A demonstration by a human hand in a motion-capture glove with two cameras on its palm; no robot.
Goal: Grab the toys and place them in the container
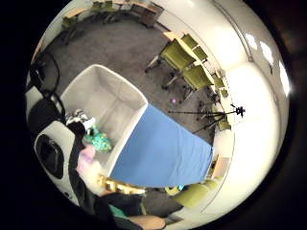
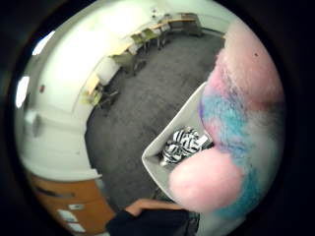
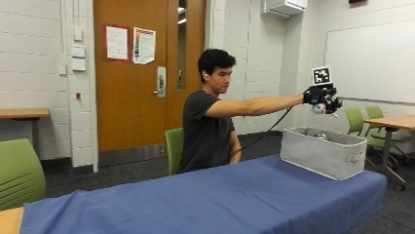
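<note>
One gloved right hand hung above one grey container on the blue bench, fingers clamped on one pink plush toy; two toys lay inside.

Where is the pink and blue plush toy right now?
In the outside view the gloved right hand holds the plush toy in the air above the grey container.

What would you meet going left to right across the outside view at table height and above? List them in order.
Green chair → orange door → seated person → gloved right hand above the grey container → whiteboard.
</note>
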